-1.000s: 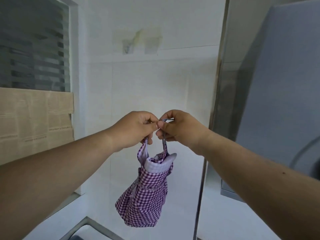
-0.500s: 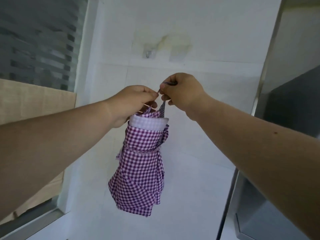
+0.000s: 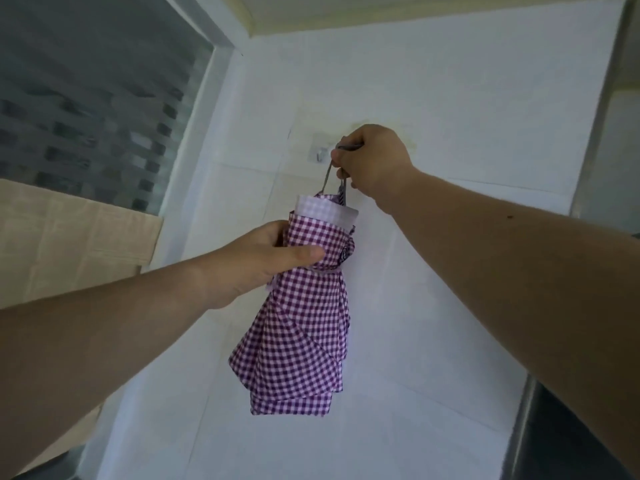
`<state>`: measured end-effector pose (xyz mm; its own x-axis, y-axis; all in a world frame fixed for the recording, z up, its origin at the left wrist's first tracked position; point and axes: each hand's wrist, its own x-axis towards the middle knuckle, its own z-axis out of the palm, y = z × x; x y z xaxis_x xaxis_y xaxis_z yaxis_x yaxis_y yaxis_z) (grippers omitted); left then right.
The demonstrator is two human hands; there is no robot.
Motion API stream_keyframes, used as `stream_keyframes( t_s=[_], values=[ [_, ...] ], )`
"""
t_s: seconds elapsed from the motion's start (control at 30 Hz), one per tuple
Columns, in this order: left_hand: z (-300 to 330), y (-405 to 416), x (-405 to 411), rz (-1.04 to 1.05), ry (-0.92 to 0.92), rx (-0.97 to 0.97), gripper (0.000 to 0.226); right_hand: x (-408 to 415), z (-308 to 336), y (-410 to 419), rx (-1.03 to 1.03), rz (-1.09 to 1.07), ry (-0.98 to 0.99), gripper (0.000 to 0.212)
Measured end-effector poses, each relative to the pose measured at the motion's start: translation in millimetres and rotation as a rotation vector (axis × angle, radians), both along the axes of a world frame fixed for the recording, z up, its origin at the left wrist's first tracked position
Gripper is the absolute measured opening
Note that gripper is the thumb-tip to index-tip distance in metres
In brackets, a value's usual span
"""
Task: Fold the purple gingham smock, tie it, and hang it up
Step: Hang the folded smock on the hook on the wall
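You're pinching the loop (image 3: 333,174) in your right hand (image 3: 372,161), just right of the wall hook (image 3: 319,154) and nearer it. Your left hand (image 3: 258,263) is gripping the smock (image 3: 304,320), which is hanging vertically below the hook.

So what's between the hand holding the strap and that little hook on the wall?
In the head view, only a short stretch of bare white wall separates the right hand, pinching the strap, from the hook.
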<state>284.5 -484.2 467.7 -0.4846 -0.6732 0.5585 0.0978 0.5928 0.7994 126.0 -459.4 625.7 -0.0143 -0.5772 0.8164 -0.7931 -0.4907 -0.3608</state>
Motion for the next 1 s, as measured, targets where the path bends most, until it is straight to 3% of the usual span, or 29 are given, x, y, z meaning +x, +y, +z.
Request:
stream_keyframes(
  t_s=[0.13, 0.4, 0.63, 0.8, 0.9, 1.0],
  values=[
    [6, -10, 3, 0.171, 0.140, -0.015, 0.021, 11, 13, -21, -0.033, -0.014, 0.049, 0.006],
    [29, -39, 16, 0.232, 0.309, 0.034, 0.030, 18, 44, -51, -0.132, -0.206, 0.321, 0.011],
    [38, -68, 23, 0.185, 0.395, 0.158, 0.033, 27, 53, -80, -0.144, -0.508, 0.596, 0.018],
    [31, -78, 25, 0.143, 0.377, 0.225, 0.033, 27, 55, -87, -0.128, -0.644, 0.760, 0.010],
    [30, -82, 25, 0.128, 0.363, 0.237, 0.033, 29, 57, -87, -0.071, -0.694, 0.818, 0.026],
    [26, -86, 24, 0.119, 0.360, 0.269, 0.035, 33, 56, -78, -0.005, -0.732, 0.923, 0.020]
  ],
)
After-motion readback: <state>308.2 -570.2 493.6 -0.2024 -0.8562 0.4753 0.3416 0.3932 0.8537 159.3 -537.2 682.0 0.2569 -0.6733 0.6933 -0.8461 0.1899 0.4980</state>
